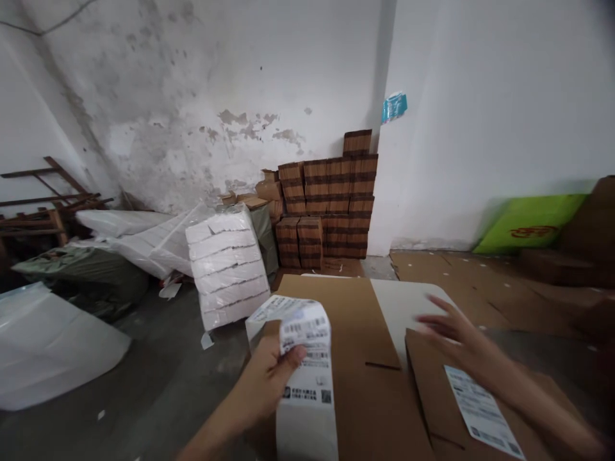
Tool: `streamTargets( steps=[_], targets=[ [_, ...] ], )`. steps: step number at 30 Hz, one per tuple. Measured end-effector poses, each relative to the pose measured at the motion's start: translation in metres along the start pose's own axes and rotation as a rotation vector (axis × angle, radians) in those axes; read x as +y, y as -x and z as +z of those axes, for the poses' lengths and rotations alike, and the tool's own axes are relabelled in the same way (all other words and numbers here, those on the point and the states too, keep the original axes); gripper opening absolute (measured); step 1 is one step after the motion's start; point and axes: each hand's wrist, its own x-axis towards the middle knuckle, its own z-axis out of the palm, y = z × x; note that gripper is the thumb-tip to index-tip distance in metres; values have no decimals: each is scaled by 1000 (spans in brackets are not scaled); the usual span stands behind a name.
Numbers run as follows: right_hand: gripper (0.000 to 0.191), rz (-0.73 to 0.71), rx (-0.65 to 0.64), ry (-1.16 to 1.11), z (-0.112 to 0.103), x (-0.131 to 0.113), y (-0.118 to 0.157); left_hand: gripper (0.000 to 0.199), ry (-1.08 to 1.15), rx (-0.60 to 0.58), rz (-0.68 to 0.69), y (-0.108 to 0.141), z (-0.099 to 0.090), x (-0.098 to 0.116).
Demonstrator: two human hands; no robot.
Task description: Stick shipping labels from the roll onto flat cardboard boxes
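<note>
My left hand (269, 374) pinches a curling strip of printed shipping labels (307, 358), thumb on top, over the left part of a brown cardboard box (358, 397). My right hand (451, 333) is blurred, its fingers apart and holding nothing, above a second cardboard piece (427, 384) at the right. A label (483, 413) lies stuck on that second piece, just below my right forearm. Both cardboard pieces rest on a white tabletop (408, 298). A dark slot shows in the near box.
Beyond the table, bundled flat cartons (336, 205) are stacked against the wall. White wrapped packages (228, 266) and a green sack (96, 275) stand on the floor at left. Cardboard sheets (446, 282) and a bright green bag (531, 224) are at right.
</note>
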Motion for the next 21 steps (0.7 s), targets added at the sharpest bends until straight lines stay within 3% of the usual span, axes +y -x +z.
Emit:
streamTargets(
  steps=[2, 3, 5, 8, 11, 14, 16, 18, 19, 21],
  targets=[
    [66, -195, -294, -116, 36, -50, 6, 32, -97, 9, 74, 2, 7, 1],
    [44, -278, -346, -112, 53, -72, 9, 31, -68, 3, 100, 4, 8, 2],
    [15, -407, -298, -57, 82, -101, 13, 33, 170, -29, 49, 8, 6, 7],
    [17, -609, -242, -1, 107, -111, 17, 37, 655, 70, -218, 9, -4, 14],
    [16, -779, -307, 1, 107, -111, 17, 38, 851, 294, -370, 2, -20, 6],
    [16, -696, -270, -104, 93, -123, 10, 40, 885, 439, -381, -4, -36, -11],
    [33, -596, -283, -118, 90, -132, 5, 40, 871, 466, -390, -4, -41, -15],
    [63, -530, -443, -69, 98, -135, 1, 39, 857, 459, -409, -1, -39, -9],
    [66, -521, -547, -50, 104, -134, 0, 39, 862, 441, -409, 1, -37, -4],
    [51, -538, -656, -56, 119, -131, -1, 38, 901, 395, -412, 4, -29, 9]
  ],
)
